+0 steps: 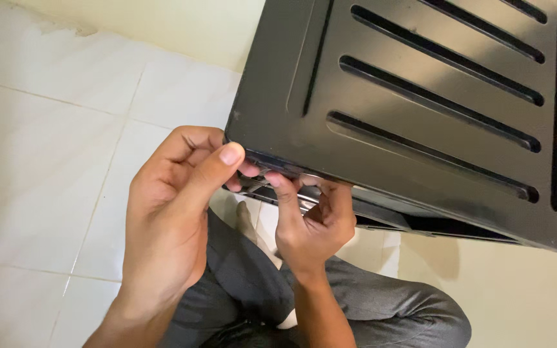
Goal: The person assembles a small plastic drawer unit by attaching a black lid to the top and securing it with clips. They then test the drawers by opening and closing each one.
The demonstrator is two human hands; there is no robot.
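Panel, black and slotted, tilted over grey-trousered knees. Left hand pinches its near corner, thumb on top; right hand curls onto the underside edge. Best keep both grips tight, panel steady.

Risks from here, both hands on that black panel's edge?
1. The panel is tilted and only its near edge is held by the left hand and right hand; it could slip or drop onto the legs below.
2. Right fingers curl under the edge, near the dark part beneath; they might get pinched.
3. The floor is hard tile; a fall could crack the panel.
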